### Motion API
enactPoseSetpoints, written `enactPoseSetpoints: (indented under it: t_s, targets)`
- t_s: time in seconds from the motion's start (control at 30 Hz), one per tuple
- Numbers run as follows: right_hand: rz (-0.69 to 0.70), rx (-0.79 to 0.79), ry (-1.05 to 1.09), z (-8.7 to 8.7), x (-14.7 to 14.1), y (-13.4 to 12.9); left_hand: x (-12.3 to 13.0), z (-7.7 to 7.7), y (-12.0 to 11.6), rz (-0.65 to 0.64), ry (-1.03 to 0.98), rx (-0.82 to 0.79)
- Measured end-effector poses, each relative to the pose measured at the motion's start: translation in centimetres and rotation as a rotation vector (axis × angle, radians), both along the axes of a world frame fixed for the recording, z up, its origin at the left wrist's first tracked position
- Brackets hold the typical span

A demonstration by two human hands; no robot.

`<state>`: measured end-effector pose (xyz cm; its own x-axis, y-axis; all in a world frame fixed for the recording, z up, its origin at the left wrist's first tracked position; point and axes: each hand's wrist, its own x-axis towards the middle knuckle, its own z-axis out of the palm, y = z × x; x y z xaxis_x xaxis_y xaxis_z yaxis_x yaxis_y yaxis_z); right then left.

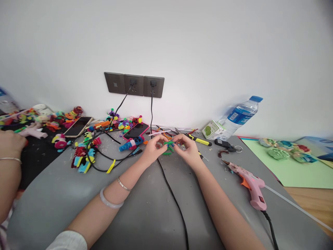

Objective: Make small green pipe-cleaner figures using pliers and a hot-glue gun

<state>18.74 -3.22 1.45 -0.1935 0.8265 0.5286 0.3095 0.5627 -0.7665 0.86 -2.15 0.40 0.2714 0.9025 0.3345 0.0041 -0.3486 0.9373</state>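
Both hands meet over the middle of the grey table [145, 208], pinching a small green pipe cleaner piece [169, 143] between them. My left hand [155, 149] holds its left end with thumb and forefinger. On the other end, the fingertips of my right hand [187, 150] are closed. Another bit of green fuzz [168, 153] shows just below the fingers. A blue fuzzy pipe cleaner figure [131, 143] lies left of my left hand. Behind my right hand lie black-and-yellow handled pliers or cutters [199, 139], partly hidden.
At right lie a pink glue gun [251, 184], keys [229, 146], a tilted water bottle [240, 116] and a small green-and-white box [212, 130]. Phones [78, 126], colourful pipe cleaner figures [84, 154] and black cables [171, 194] spread leftward. Another person's hand [10, 146] is at far left.
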Motion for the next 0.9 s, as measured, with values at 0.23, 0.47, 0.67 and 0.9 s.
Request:
enactPoseSetpoints:
  t_s: [0.23,0.47,0.67,0.9]
  targets:
    - [0.032,0.034,0.006,-0.01,0.07,0.13,-0.04,0.23,-0.2,-0.003,0.008,0.019]
    - [0.033,0.035,-0.028,0.02,0.16,0.11,-0.16,0.36,-0.24,-0.014,0.024,0.067]
    - [0.038,0.039,-0.018,0.1,0.02,0.07,-0.15,0.32,-0.22,0.005,0.036,0.095]
    - [0.044,0.031,-0.008,0.01,-0.12,0.09,-0.16,0.41,-0.27,0.019,0.043,0.107]
